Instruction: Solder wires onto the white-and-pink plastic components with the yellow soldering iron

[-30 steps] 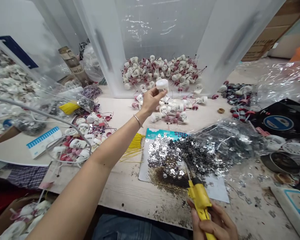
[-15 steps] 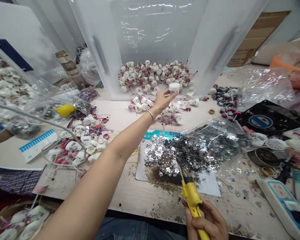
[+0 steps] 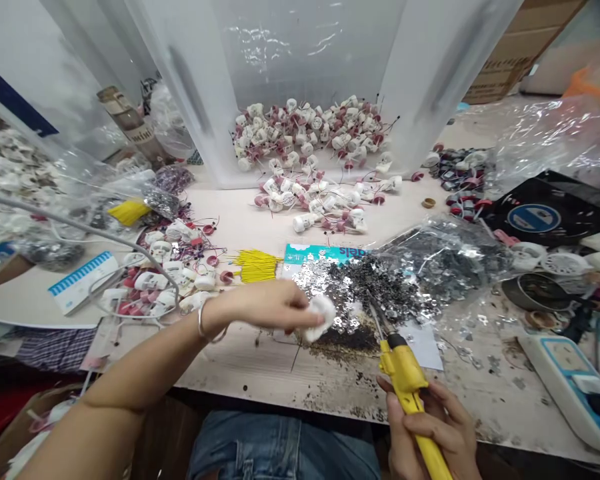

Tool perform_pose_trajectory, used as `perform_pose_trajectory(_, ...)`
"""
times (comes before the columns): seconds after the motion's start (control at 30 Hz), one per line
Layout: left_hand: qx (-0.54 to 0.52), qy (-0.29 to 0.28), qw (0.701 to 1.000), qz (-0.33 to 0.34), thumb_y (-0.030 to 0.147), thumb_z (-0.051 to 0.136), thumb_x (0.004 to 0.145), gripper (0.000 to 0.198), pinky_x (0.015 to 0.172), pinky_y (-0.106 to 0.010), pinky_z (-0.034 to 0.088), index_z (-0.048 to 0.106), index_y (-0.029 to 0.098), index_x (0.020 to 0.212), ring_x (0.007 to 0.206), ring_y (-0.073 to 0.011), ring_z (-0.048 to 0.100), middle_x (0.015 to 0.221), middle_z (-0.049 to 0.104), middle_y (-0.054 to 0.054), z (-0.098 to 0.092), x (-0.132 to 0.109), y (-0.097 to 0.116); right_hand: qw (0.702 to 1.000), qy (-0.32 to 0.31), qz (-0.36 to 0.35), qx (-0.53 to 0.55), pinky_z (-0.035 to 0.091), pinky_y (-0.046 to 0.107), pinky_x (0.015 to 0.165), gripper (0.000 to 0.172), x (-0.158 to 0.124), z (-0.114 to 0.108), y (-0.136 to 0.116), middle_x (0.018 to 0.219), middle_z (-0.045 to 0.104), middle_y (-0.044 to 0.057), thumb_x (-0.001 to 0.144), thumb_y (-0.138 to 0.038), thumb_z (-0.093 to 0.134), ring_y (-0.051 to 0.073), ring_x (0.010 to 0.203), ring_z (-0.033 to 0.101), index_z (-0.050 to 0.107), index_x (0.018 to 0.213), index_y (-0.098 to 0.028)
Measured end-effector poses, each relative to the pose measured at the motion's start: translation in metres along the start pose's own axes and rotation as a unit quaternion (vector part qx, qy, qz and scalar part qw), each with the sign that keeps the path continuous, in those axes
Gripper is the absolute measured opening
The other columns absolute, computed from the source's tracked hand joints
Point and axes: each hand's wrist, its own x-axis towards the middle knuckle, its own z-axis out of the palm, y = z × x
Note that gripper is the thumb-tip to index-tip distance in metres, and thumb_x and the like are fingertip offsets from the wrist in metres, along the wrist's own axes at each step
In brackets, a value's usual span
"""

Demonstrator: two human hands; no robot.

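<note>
while pinching white plastic part [image 3: 321, 319] in left hand [image 3: 267, 305], clenching yellow soldering iron [image 3: 403, 377] in right hand [image 3: 430, 430], tip beside metal tabs [image 3: 360, 293]

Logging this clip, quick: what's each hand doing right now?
Left hand: closed, holding a white plastic part.
Right hand: closed, holding a yellow soldering iron.

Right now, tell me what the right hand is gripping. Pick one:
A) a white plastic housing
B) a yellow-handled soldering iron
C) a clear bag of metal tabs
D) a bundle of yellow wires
B: the right hand is closed around the yellow-handled soldering iron, with its fingers wrapped around the handle.
</note>
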Motion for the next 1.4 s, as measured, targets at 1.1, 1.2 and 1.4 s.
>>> perform_pose_trajectory(1.1, -0.408, 0.267, 0.873, -0.008, 0.036, 0.068, 0.077, 0.02, 0.068, -0.026, 0.05, 0.064, 0.016, 0.076, 0.07, -0.0146, 0.061, 0.075, 0.068, -0.002, 0.13, -0.028, -0.024, 0.972, -0.222, -0.043, 0.065, 0.061, 0.033, 0.079, 0.022, -0.001, 0.034, -0.027, 0.123, 0.049, 0.008, 0.075, -0.007, 0.068, 0.02, 0.107, 0.063, 0.05, 0.074, -0.02)
perform_pose_trajectory(1.2, -0.385, 0.28, 0.879, 0.014, 0.036, 0.066, 0.081, 0.019, 0.068, -0.027, 0.051, 0.069, 0.017, 0.079, 0.069, -0.0155, 0.062, 0.076, 0.071, -0.003, 0.133, -0.019, -0.021, 0.978, -0.195, -0.009, 0.07, 0.06, 0.025, 0.078, 0.023, -0.007, 0.036, -0.034, 0.118, 0.051, 0.006, 0.076, -0.003, 0.065, 0.016, 0.106, 0.063, 0.049, 0.072, -0.019)
perform_pose_trajectory(1.4, -0.118, 0.249, 0.958, 0.085, 0.024, 0.05, 0.094, 0.024, 0.083, -0.032, 0.046, 0.074, 0.021, 0.093, 0.081, -0.0179, 0.064, 0.086, 0.075, -0.004, 0.124, -0.029, -0.019, 0.96, -0.183, 0.161, 0.142, 0.061, 0.028, 0.077, 0.025, -0.006, 0.042, -0.038, 0.121, 0.051, 0.006, 0.076, -0.014, 0.071, 0.019, 0.109, 0.063, 0.048, 0.079, -0.021)
